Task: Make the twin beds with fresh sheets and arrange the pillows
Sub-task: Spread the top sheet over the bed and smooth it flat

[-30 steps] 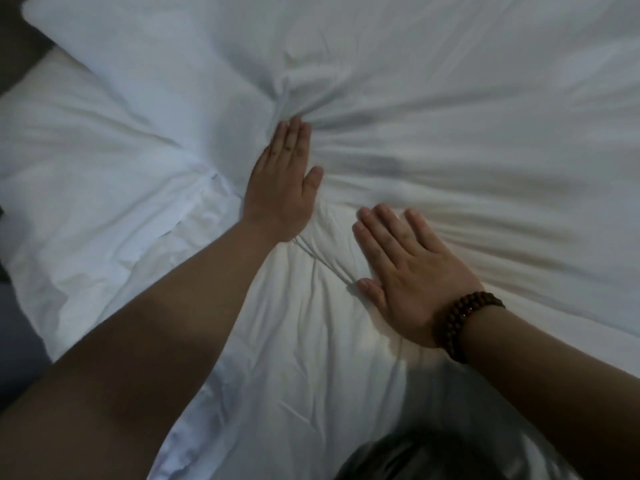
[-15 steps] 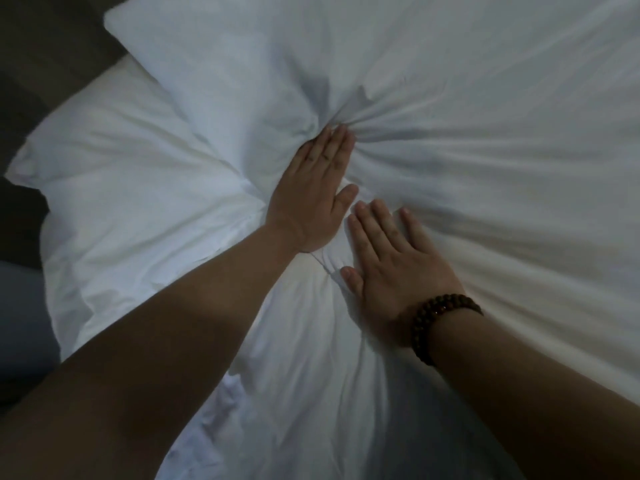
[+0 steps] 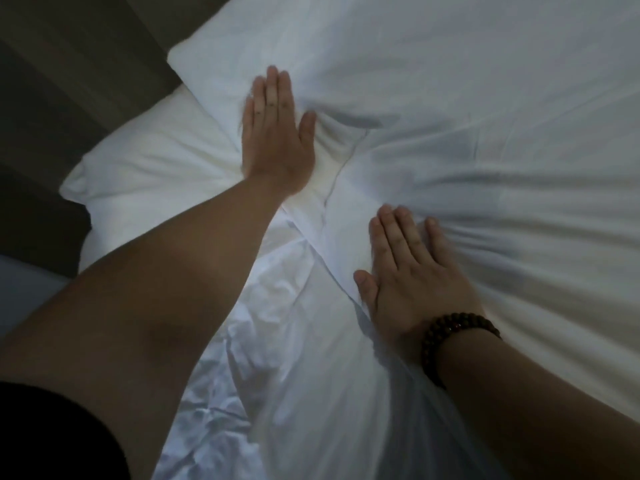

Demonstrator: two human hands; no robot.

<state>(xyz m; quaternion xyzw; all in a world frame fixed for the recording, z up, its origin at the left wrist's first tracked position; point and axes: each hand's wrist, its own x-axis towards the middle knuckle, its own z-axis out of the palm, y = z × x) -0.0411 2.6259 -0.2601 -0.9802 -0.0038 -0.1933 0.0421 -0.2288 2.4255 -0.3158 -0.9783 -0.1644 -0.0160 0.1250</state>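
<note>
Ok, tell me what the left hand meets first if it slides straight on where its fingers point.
Likely only more of the white bedding it lies flat on: the left hand points toward the picture's top edge, and the cloth runs that far. The dark surface lies left of that line.

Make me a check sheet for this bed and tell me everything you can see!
Surface: bed sheet, white, crumpled near the person.
Job's things: white pillow at left; white cover to its right, creased around both hands.
Clutter: nothing seen.
Grips: left hand flat, pressing the cover by the pillow; right hand flat on the cover, bead bracelet on its wrist.
Cables: nothing seen.
Surroundings: dark panel behind the pillow; dim light.
</note>
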